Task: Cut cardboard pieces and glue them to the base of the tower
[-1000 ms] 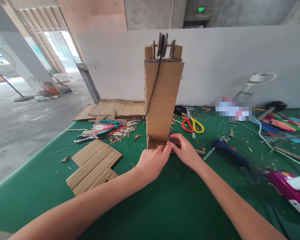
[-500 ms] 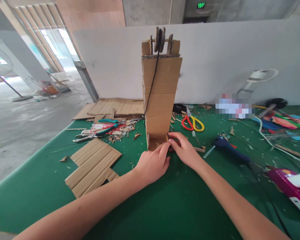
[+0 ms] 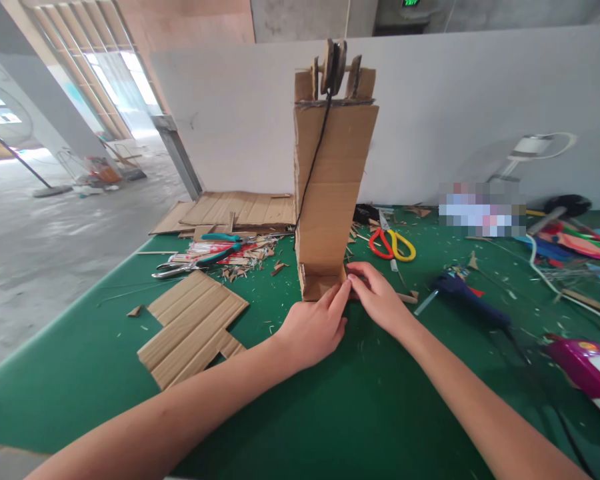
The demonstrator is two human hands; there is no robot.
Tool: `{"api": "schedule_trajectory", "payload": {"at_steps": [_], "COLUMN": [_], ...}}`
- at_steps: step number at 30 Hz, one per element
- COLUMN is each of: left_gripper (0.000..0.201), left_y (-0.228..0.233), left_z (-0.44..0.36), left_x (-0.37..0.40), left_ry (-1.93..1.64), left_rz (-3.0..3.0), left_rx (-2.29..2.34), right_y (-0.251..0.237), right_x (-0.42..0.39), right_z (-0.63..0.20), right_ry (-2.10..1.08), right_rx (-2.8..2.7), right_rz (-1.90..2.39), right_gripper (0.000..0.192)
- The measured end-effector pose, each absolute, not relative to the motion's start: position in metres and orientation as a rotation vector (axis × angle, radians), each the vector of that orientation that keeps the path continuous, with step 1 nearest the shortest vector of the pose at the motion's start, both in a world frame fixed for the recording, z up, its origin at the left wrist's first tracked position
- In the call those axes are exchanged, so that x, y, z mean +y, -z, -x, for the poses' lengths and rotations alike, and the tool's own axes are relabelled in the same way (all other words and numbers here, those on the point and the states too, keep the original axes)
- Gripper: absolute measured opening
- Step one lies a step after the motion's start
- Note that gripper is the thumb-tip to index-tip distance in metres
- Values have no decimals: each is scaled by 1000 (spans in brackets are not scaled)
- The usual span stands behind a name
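Cardboard tower [image 3: 333, 180] upright on green tabletop [image 3: 300, 400], directly ahead of both hands. Left hand [image 3: 314, 328]: fingers extended, tips pressed on tower's base flap; not closed round anything. Right hand [image 3: 380, 300]: fingertips pinch tower's lower right corner. Spool and black cord [image 3: 314, 160] already mounted on top; base appears still being fixed. Scissors [image 3: 393, 243] beyond right hand; cardboard sheet [image 3: 193, 327] left of left hand.

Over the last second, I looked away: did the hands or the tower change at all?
Barely. Both hands, left and right, stay at the tower's base, fingertips pinching its bottom right corner; the left fingers reach slightly farther up it. Tower upright, string hanging, scissors unmoved.
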State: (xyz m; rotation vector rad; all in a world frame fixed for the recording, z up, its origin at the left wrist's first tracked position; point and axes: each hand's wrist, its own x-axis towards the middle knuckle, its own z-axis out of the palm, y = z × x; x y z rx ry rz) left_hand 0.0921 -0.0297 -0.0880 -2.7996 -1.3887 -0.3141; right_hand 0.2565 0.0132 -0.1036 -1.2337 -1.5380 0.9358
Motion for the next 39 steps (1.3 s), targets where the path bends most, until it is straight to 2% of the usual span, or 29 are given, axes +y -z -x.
{"api": "schedule_trajectory", "payload": {"at_steps": [8,17,23,30,39], "left_gripper": [58,51,27,29,26], "left_y": [82,82,83,88,85], "left_z": [-92,-90,-90,-89,-89], "left_x": [-41,-41,-44,-42,-42], "left_ry": [229,295,274,297,277], "left_rz": [2788,2742,2746,2741,2797], "left_rx": [-1331,-1261,-1088,-984,-1132], "right_y": [102,101,100,99,102], "right_x": [15,15,17,16,16], "right_z": [-258,-256,-255,-254,-255], "right_ry": [-902,-1028,-1058,-1050,-1017], "right_rx": [-1577,-1488,-1497,-1478,-1500], "right_rz": [1279,1264,1254,1254,1287], "right_gripper": [23,20,20,19,19]}}
